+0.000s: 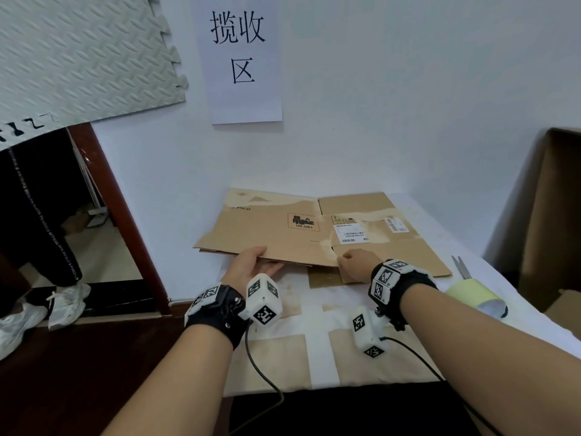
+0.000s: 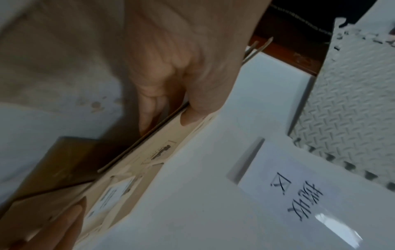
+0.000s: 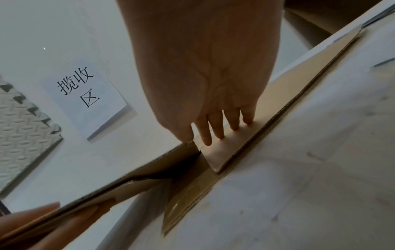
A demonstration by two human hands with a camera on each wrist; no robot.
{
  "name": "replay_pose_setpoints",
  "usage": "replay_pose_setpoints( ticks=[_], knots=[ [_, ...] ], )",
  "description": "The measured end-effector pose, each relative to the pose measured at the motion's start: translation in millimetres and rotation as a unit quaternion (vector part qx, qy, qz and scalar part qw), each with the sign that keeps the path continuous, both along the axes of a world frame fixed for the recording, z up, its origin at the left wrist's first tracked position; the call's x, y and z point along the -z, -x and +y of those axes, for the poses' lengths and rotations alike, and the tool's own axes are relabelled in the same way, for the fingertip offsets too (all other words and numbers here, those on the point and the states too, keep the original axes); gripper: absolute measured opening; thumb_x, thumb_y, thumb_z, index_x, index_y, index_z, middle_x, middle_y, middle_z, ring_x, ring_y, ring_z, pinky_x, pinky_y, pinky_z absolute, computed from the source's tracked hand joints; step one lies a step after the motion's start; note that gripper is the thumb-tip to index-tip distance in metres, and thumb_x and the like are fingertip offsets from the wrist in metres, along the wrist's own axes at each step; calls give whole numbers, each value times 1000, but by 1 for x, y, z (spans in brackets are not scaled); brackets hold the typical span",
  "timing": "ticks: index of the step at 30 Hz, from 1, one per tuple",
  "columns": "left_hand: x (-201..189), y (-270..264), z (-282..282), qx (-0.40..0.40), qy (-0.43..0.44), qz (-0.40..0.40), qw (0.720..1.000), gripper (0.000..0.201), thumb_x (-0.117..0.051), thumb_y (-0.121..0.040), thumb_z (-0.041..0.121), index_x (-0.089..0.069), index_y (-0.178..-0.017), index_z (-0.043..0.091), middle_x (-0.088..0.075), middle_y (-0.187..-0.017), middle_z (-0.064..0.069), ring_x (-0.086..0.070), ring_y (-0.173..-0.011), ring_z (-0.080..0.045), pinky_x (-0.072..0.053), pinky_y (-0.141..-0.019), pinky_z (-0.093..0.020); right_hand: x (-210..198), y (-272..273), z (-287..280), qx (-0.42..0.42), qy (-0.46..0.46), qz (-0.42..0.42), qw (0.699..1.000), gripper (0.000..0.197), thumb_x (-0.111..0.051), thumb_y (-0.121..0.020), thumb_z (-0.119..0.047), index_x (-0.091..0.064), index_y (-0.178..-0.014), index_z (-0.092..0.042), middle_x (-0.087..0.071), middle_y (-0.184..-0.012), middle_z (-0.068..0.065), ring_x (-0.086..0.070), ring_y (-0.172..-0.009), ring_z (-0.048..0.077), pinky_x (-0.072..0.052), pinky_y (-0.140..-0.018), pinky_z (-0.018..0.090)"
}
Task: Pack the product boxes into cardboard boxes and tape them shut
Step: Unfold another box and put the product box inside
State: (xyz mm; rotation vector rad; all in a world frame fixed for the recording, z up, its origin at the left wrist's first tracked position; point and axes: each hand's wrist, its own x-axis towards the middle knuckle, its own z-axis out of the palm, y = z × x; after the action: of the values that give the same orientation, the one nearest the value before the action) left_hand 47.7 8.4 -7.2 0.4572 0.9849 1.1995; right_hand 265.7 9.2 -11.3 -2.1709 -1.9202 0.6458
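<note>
Box-erecting step: left hand (image 1: 251,262) pinches the flattened cardboard box (image 1: 301,228) at its near edge, right hand (image 1: 355,262) grips a flap beside it; next, I judge, spread it open.

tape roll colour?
Pale yellow-green tape roll, beside the scissors; head view shows it best.

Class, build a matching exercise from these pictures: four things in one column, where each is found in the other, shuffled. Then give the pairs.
Things
1. flattened brown cardboard box
2. silver scissors
3. pale yellow tape roll
4. white paper sign with black characters

Places
A. fixed to the white wall
B. held at its near edge by the left hand and right hand
C. on the table, right of the right wrist
D. just behind the tape roll

Pairs: 1-B, 2-D, 3-C, 4-A
</note>
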Motion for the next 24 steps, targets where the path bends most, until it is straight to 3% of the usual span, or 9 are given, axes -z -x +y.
replay_pose_setpoints(
  ticks=[2,5,8,11,15,18,21,24],
  knots=[
    [-8,-3,-1,-2,-14,14,1000,9,-44,-97,1,-49,-104,-2,-64,-95,-22,-64,-87,-33,-57,-70,-48,-3,-1,-1,-4,-3,-8,1000,36,-34,-101,-20,-52,-128,-5,-55,-130,12,-52,-119,28,-39,-98,31],
    [-18,-3,-1,-22,-47,14,999,23,-46,-95,-2,-47,-118,-3,-64,-95,-21,-65,-83,-30,-59,-65,-44,-14,-3,-6,-8,-36,-6,999,33,-36,-97,-8,-48,-128,-4,-54,-129,13,-51,-118,29,-40,-94,29],
    [-37,-9,-5,-25,-101,25,994,27,-47,-95,-3,-47,-121,2,-64,-97,-17,-64,-85,-28,-58,-66,-41,-32,-7,-14,-17,-74,-3,997,31,-36,-97,-7,-49,-125,-3,-54,-128,16,-52,-117,31,-39,-92,29],
    [-70,-22,-14,-19,-161,30,986,19,-47,-95,-3,-51,-112,5,-64,-96,-14,-63,-86,-26,-56,-70,-41,-54,-14,-23,-16,-106,11,994,39,-41,-94,-3,-44,-133,-3,-49,-136,16,-47,-124,31,-37,-98,32],
    [-112,-40,-21,-17,-240,52,969,35,-49,-94,-3,-46,-128,8,-62,-110,-12,-63,-95,-25,-58,-75,-41,-87,-24,-39,-25,-159,30,987,48,-42,-93,-3,-35,-140,-4,-41,-144,15,-41,-131,31,-32,-102,31],
    [-142,-54,-27,-15,-297,91,950,39,-49,-95,-2,-43,-132,9,-61,-117,-10,-63,-99,-24,-58,-74,-37,-108,-30,-52,-32,-210,50,976,45,-39,-95,-6,-36,-140,-8,-44,-142,14,-43,-128,30,-32,-98,27],
    [-169,-67,-35,-12,-346,151,926,37,-49,-95,1,-44,-130,11,-62,-111,-5,-63,-97,-20,-58,-75,-35,-127,-39,-64,-50,-228,96,968,57,-45,-91,-4,-31,-145,-18,-47,-140,7,-45,-126,26,-32,-88,20],
    [-194,-80,-45,-3,-384,196,902,23,-49,-96,2,-49,-115,14,-63,-103,-2,-62,-96,-19,-57,-79,-37,-141,-45,-71,-59,-223,123,965,71,-63,-85,-14,-26,-146,-18,-44,-142,4,-44,-127,24,-31,-90,21]
  ],
)
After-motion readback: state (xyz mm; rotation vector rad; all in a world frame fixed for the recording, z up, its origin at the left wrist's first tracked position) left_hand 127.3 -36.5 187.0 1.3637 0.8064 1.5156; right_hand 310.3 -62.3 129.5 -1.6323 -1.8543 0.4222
